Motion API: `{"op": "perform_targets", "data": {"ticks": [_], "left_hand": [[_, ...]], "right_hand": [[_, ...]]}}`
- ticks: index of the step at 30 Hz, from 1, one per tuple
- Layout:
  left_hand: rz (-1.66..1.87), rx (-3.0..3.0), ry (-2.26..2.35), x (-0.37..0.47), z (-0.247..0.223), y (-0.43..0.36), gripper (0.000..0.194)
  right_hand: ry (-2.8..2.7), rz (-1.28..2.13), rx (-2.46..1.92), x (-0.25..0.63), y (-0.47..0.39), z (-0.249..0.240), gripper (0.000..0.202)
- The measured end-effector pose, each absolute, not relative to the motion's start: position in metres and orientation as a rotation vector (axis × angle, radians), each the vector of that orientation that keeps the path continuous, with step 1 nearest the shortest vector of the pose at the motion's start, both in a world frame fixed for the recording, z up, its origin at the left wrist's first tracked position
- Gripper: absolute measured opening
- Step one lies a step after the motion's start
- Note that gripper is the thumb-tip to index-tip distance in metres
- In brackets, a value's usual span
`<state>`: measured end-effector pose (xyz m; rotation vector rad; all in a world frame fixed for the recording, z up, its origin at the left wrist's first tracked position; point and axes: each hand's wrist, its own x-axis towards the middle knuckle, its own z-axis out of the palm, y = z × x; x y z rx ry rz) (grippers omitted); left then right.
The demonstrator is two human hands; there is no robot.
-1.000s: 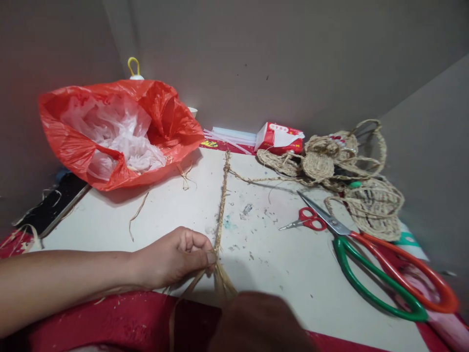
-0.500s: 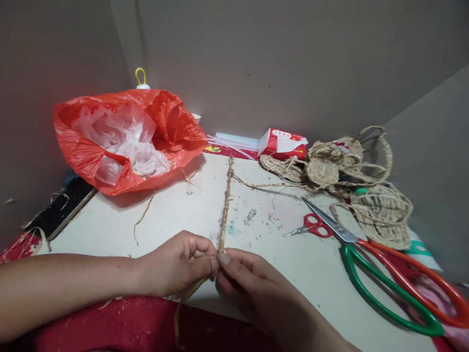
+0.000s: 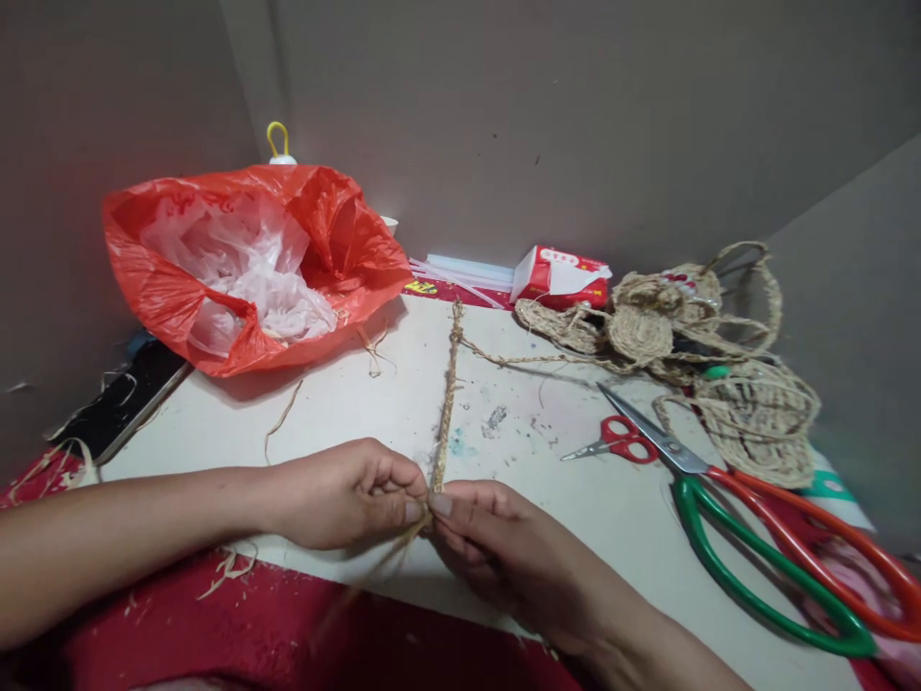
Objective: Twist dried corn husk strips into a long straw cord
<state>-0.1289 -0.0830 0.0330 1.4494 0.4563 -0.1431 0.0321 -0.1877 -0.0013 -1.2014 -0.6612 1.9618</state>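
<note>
A thin braided straw cord runs from the far middle of the white board toward me, its near end pinched between my hands. My left hand is closed on the cord's loose straw strands, thumb against the fingers. Beside it, my right hand pinches the braid with thumb and forefinger. Loose strands trail down toward the board's near edge. At the far end, a thinner cord joins the braid and leads right to the coiled straw pieces. The fingertips partly hide the braid's near end.
Large shears with red and green handles and small red scissors lie at right. A red plastic bag stands at back left, near a black phone-like object. Behind are a red tissue pack and a woven coil.
My left hand has shifted slightly up, and the loose strands near the fingers have moved. Both hands still pinch the braid's near end. The whole view has shifted a little.
</note>
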Motion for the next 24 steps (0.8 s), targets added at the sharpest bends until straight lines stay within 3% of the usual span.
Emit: {"op": "perform_targets", "data": {"ticks": [10, 14, 20, 24], "left_hand": [[-0.256, 2.232, 0.648, -0.133, 0.052, -0.099, 0.03], [-0.275, 2.549, 0.542, -0.136, 0.039, -0.12, 0.008], [-0.275, 3.083, 0.331, -0.133, 0.022, -0.144, 0.03], [-0.249, 3.084, 0.237, -0.137, 0.021, -0.153, 0.037]], "right_hand": [[-0.784, 1.587, -1.575, 0.011, -0.191, 0.009, 0.036], [-0.694, 1.589, -1.525, 0.004, -0.192, 0.01, 0.038], [-0.623, 1.588, -1.475, -0.001, -0.197, 0.005, 0.035], [-0.582, 1.644, -1.432, -0.002, -0.2, 0.002, 0.034]]}}
